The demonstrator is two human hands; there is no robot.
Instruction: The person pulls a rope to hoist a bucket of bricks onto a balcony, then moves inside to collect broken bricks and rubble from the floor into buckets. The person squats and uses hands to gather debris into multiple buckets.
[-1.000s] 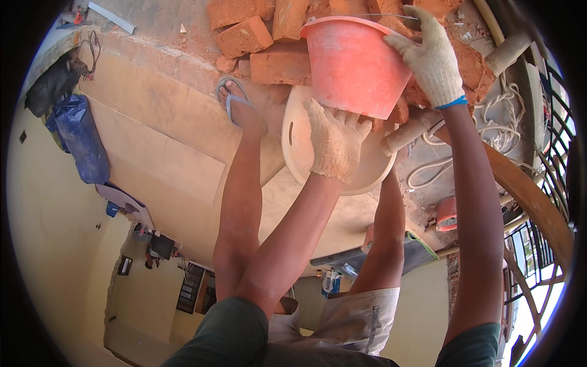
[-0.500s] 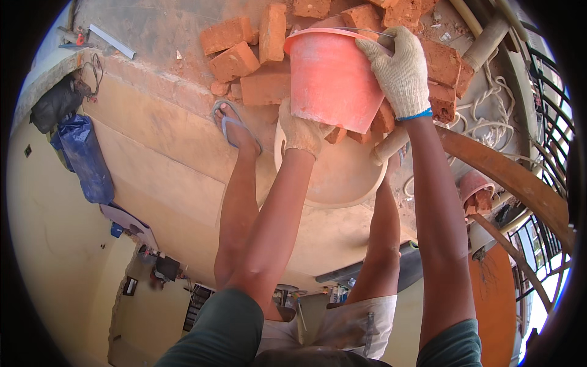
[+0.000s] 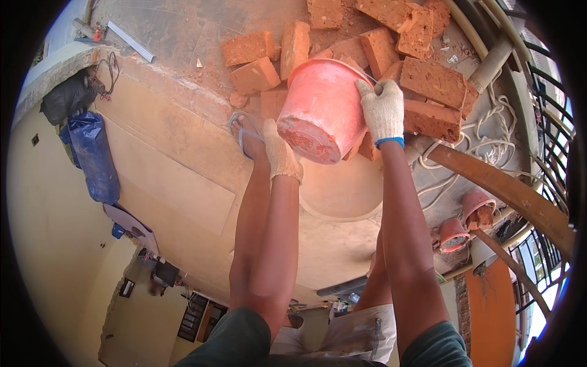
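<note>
A dusty red bucket (image 3: 324, 110) is held out in front of me, tilted so its cement-crusted base faces me and its mouth points away toward a heap of bricks (image 3: 428, 79). My right hand (image 3: 382, 111), in a knitted cream glove with a blue cuff, grips the bucket's right side near the rim. On the other side my left hand (image 3: 282, 153), also gloved, presses against the bucket's lower left wall; its fingers are partly hidden. A wide, pale round basin (image 3: 342, 196) lies beneath the bucket. The inside of the bucket is out of sight.
Tangled rope (image 3: 498, 144) and a wooden plank (image 3: 501, 186) lie to the right, by a metal railing (image 3: 550, 116). Two smaller red buckets (image 3: 453, 235) stand lower right. At left are a blue bag (image 3: 93, 156) and a metal strip (image 3: 131, 41).
The bucket has tipped farther, bringing its base into view. My left hand has shifted from under it to its left side. My view has moved, showing another small bucket at right.
</note>
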